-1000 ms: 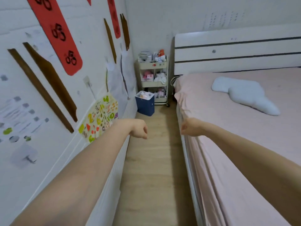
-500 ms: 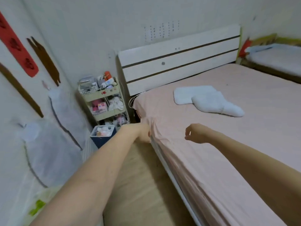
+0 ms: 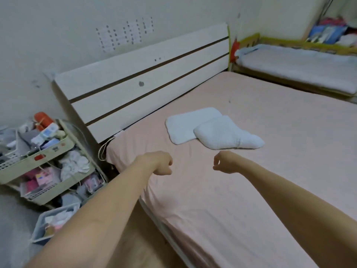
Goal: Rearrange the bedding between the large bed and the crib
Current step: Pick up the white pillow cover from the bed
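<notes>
The large bed has a pink sheet and a white headboard. Two pale blue-white pillows lie on it near the head: a flat one and a plumper one overlapping its right edge. The crib, with a wooden frame and a pale mattress, stands at the far right beside the bed. My left hand and my right hand hover over the sheet in front of the pillows, both with fingers loosely curled and holding nothing. Neither touches the pillows.
A cream three-tier trolley full of small items stands left of the bed's head. A blue bin sits on the wooden floor below it. The narrow aisle runs between the wall and the bed.
The view has swung right from the aisle and wall onto the bed, bringing the crib into sight. Both hands have moved from over the aisle to over the sheet, nearer the pillows.
</notes>
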